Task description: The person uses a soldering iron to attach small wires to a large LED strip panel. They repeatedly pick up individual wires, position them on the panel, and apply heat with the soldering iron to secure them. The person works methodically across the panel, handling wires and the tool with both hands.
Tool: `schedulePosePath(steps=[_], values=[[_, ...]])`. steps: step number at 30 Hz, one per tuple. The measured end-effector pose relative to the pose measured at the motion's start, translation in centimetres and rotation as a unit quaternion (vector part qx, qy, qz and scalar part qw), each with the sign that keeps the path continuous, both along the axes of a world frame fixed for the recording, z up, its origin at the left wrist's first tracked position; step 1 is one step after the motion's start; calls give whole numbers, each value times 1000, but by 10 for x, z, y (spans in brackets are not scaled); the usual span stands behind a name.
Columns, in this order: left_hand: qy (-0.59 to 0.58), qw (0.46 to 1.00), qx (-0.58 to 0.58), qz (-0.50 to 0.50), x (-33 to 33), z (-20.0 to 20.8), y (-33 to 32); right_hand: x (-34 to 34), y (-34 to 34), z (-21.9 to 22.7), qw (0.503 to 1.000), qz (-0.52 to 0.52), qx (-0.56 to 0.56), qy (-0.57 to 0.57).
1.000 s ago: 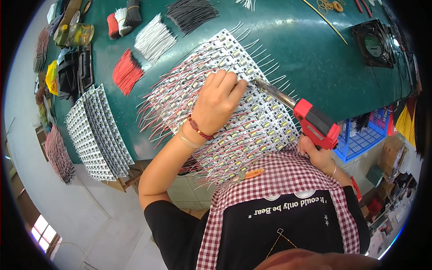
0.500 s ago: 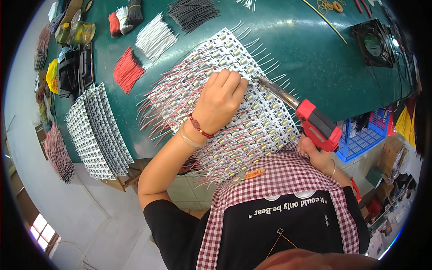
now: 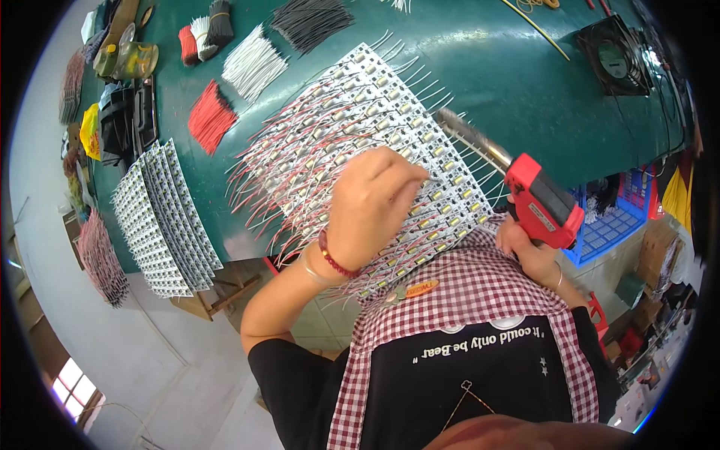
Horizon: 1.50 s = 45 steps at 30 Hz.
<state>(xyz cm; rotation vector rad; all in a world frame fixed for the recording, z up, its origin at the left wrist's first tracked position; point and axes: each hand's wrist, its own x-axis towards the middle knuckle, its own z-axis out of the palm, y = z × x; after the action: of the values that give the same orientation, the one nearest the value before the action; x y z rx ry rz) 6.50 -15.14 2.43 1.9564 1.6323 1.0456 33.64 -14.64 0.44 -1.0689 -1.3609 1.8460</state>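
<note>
White circuit boards [image 3: 394, 112] lie beneath the left grip [image 3: 373, 201], pinching a thin wire [image 3: 433, 179].

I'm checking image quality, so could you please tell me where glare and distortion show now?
Head view: glare on the green tabletop, window panes blown out; head view: edges bow near the dark rim, though the circuit-board sheet looks fairly clear.
</note>
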Motion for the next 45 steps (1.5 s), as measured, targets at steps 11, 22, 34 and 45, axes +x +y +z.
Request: schedulePosePath(steps=[11, 22, 34, 45], values=[[-340, 899, -275, -11, 51, 3, -51, -33, -5, 8, 973, 66, 156, -157], [-278, 918, -283, 7, 47, -12, -44, -48, 4, -11, 983, 62, 96, -143], [-208, 958, -196, 8, 80, -4, -83, -13, -35, -4, 985, 58, 104, -127], [-27, 998, -33, -39, 4, -23, -19, -83, 10, -2, 986, 38, 87, -135]])
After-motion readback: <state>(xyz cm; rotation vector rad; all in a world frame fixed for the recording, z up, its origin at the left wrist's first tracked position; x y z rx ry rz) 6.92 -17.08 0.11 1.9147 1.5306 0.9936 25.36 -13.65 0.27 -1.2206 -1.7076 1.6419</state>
